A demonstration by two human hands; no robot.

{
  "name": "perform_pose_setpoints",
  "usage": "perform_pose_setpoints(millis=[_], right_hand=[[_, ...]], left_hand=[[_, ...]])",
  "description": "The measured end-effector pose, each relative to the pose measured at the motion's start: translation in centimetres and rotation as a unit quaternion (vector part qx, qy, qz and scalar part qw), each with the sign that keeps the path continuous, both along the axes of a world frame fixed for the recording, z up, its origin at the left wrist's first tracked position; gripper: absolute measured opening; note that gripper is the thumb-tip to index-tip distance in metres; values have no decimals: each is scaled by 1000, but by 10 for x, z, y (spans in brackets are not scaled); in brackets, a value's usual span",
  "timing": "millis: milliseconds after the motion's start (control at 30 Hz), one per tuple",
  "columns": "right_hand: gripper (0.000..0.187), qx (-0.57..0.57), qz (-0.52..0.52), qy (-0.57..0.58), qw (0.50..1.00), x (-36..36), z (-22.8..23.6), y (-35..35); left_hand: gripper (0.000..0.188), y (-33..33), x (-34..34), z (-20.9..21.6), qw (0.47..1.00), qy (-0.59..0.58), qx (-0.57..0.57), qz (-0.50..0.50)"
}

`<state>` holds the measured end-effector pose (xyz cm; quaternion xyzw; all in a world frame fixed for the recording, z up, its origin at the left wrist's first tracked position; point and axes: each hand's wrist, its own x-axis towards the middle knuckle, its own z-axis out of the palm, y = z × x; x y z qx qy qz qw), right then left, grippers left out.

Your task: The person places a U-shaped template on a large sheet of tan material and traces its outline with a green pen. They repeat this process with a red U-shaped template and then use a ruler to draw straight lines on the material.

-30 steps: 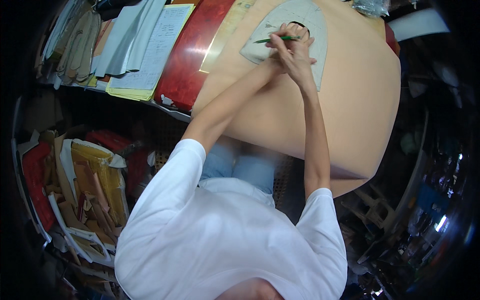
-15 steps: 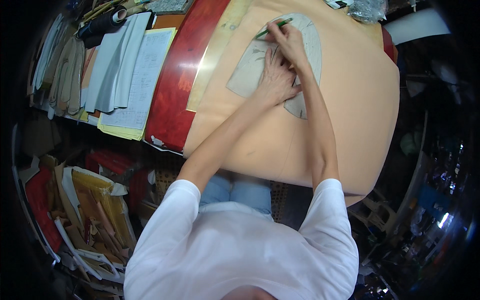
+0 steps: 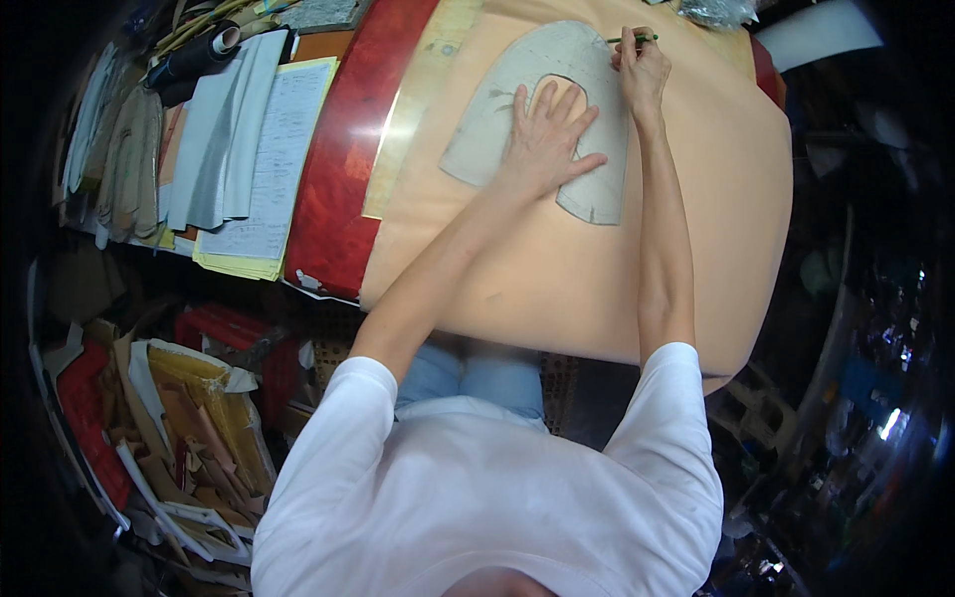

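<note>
We look down on a worktable draped with a large tan sheet of leather-like material [image 3: 597, 269], with a red glossy table edge [image 3: 343, 189] showing along its nine o'clock side and a long pale ruler [image 3: 418, 109] lying where the two meet. Since half a second ago our view has swung so the sheet sits more squarely ahead, and the hands have shifted across the grey paper pattern [image 3: 557, 80] that lies flat on the sheet toward twelve o'clock. The left hand [image 3: 545, 139] now rests over the pattern's inner cut-out, fingers spread and palm pressed down, pinning it in place. The right hand [image 3: 642, 70] has moved up to the pattern's edge at about one o'clock, pinching a slim green pen [image 3: 632, 40] whose tip meets the outline there. We judge that the tracing has advanced round the upper curve, with the lower lobe at five o'clock perhaps still to follow. At ten o'clock lie stacked papers [image 3: 254, 149] and a dark roll [image 3: 194, 60]. Down at eight o'clock, bins of cardboard pattern pieces [image 3: 189, 418] crowd the floor. The right side falls into darkness.
</note>
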<state>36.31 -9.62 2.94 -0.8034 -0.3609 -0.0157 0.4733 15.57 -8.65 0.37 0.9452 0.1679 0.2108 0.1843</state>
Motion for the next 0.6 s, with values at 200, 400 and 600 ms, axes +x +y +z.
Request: perform_pose_setpoints(millis=[200, 400, 600], right_hand=[[22, -56, -27, -77, 995, -53, 13, -75], [27, -158, -50, -73, 983, -151, 43, -163], [30, 66, -85, 129, 986, -186, 45, -197]], left_hand=[[69, 0, 2, -5, 1000, 8, 27, 4], [71, 1, 3, -6, 998, 8, 64, 5], [70, 0, 6, -14, 996, 11, 86, -1]])
